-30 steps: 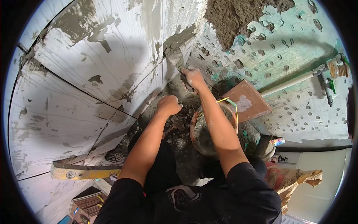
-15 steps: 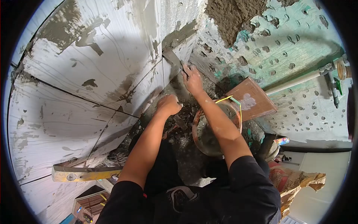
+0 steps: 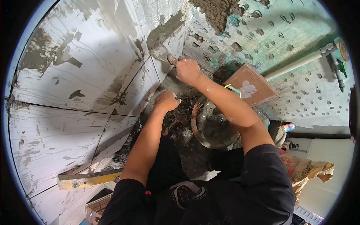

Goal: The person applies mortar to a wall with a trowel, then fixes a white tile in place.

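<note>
My right hand [image 3: 187,70] is closed round the handle of a flat trowel [image 3: 160,52], whose blade lies against the wall near the corner. Grey mortar [image 3: 165,30] coats the wall strip just above the blade. Lower and to the left, my left hand [image 3: 167,101] is curled beside the white tiled wall [image 3: 138,88]; whether anything is inside its fingers is hidden. A round bucket [image 3: 195,129] of wet grey mix stands under my right forearm, with a yellow and green handle.
A brown tile [image 3: 253,84] leans by the pitted green wall [image 3: 300,48]. A white pipe [image 3: 294,70] with a valve runs along that wall. At the lower left is a yellow level [image 3: 90,180]; at the lower right, a torn paper bag [image 3: 307,170].
My right hand and the trowel have shifted left and slightly up in view. The camera view has moved a little, and more of the bucket's inside shows.
</note>
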The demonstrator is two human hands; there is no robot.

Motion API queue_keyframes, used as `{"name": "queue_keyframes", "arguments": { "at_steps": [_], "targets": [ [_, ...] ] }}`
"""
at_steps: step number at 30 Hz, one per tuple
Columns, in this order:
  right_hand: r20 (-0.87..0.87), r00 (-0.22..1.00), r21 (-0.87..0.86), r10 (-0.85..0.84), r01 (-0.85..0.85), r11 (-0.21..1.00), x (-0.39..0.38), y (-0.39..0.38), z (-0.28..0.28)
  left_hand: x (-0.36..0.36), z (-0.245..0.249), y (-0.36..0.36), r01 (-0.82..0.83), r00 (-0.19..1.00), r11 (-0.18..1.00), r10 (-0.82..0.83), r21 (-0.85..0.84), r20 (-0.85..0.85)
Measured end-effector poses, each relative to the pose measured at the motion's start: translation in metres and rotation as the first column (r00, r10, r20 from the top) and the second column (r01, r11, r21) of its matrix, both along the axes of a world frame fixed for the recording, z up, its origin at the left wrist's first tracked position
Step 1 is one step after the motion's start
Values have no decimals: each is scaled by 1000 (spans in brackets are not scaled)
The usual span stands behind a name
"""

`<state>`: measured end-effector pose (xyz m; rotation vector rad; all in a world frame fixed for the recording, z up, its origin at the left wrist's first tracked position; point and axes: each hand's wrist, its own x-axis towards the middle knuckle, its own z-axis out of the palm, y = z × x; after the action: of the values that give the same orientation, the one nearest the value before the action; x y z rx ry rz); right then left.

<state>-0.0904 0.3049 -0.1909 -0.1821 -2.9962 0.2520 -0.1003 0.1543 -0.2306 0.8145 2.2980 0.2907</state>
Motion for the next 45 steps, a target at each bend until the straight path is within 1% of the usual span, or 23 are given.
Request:
{"name": "queue_keyframes", "arguments": {
  "at_steps": [3,5,8,12,15,18,19,20,22,23,26,29,31,32,33,34,35,36,39,41,45],
  "targets": [
    [12,1000,26,18,-19,999,1,2,13,0,1,-1,-5,1000,1000,5,-12,-20],
    [44,999,42,24,-26,999,4,2,20,0,1,-2,-1,1000,999,2,-35,16],
    [-65,997,7,32,-32,999,7,9,6,1,9,-5,-18,1000,999,19,-47,19],
    [-76,997,-69,-5,0,998,10,8,-10,-2,2,-3,-93,996,995,93,-27,2],
    [-114,993,-107,1,-13,994,7,8,-21,-7,-1,-7,-228,970,969,234,96,-60],
    [-103,995,-109,-14,3,994,12,8,-16,-12,7,-9,-303,949,950,308,78,-68],
    [-83,996,-107,-25,16,994,14,8,-11,-13,4,-11,-292,949,950,303,113,-90],
    [-65,997,-105,-34,27,994,16,8,-5,-14,4,-11,-305,945,946,315,112,-86],
    [-88,996,-90,-23,15,996,17,12,-3,-16,10,-12,-330,937,938,339,108,-78],
    [-102,995,-83,-19,10,997,18,13,-1,-19,8,-12,-339,932,931,351,135,-87],
    [-39,999,-28,-26,25,999,25,14,22,-24,3,-13,-351,915,908,385,227,-125],
    [-19,994,-54,-110,109,993,31,18,39,-27,10,-11,-326,886,883,410,338,-217],
    [-77,980,-34,-185,183,983,26,26,40,-25,14,-8,-302,863,868,425,394,-274],
    [-103,969,-27,-223,222,975,22,32,39,-25,17,-6,-283,856,878,413,387,-310],
    [-136,963,-131,-231,214,968,17,38,37,-25,27,-3,-267,849,886,403,379,-343],
    [-119,964,-126,-238,223,967,12,45,36,-29,33,0,-253,836,891,398,376,-379],
    [-102,965,-121,-242,229,966,7,49,34,-35,27,2,-191,825,913,349,361,-445],
    [-85,966,-117,-245,234,965,3,50,32,-39,29,4,-190,829,923,334,334,-449],
    [-101,977,-53,-189,185,981,-1,50,27,-53,42,13,-185,842,948,290,261,-456],
    [-69,981,-30,-180,179,983,-8,49,24,-61,53,17,-188,853,959,267,213,-448],
    [30,992,53,-119,117,992,-19,42,36,-72,47,18,-164,833,972,227,167,-505]
  ]
}}
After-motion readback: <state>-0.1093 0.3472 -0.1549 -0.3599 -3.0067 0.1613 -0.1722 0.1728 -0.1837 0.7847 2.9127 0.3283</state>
